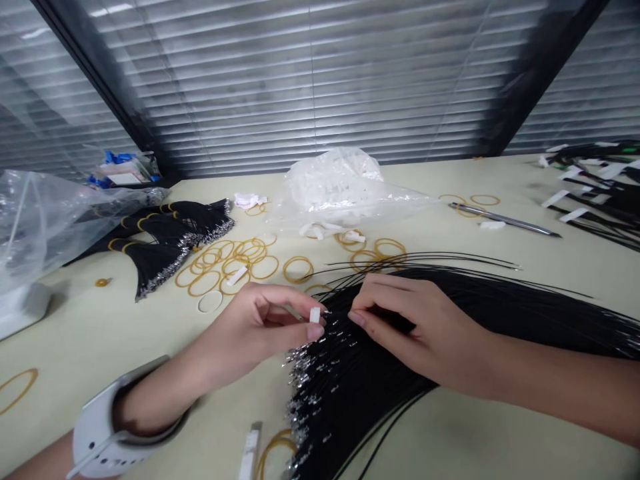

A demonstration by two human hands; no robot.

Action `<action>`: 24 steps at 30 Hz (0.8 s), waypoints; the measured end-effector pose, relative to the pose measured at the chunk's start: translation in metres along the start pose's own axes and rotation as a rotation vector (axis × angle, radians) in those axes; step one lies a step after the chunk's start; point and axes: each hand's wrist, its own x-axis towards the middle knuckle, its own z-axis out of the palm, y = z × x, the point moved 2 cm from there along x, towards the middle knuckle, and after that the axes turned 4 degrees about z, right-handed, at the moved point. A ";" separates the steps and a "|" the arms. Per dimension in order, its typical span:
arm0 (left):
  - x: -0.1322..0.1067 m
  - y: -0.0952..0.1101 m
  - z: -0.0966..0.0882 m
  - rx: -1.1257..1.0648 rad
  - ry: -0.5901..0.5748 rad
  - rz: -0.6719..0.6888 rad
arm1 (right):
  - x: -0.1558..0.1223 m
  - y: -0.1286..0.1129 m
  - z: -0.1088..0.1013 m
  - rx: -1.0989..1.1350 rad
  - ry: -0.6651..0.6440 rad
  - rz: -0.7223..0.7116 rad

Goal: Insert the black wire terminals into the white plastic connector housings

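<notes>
My left hand (pixel 260 327) pinches a small white plastic connector (pixel 315 315) between thumb and fingers, just left of the wire ends. My right hand (pixel 410 327) rests on a big fan of thin black wires (pixel 500 313) with metal terminals at their tips, its fingertips pinched at one wire end next to the connector. I cannot tell whether that wire sits inside the connector. A grey band (pixel 107 433) circles my left wrist.
Several yellow rubber bands (pixel 235 260) lie scattered on the pale table (pixel 100 333). Bundled black wires (pixel 170 243) lie at the left. A clear bag of white connectors (pixel 340 183) sits behind. A metal tool (pixel 505 220) and labelled cables (pixel 600 180) lie at the right.
</notes>
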 end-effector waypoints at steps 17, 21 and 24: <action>0.001 0.000 0.001 -0.001 0.015 -0.007 | 0.001 -0.003 -0.002 0.074 0.003 0.062; 0.004 0.001 -0.002 0.010 0.030 0.009 | 0.003 -0.001 -0.003 0.095 -0.023 0.095; 0.004 0.001 -0.004 -0.016 0.039 0.005 | 0.004 0.001 -0.003 0.114 -0.044 0.093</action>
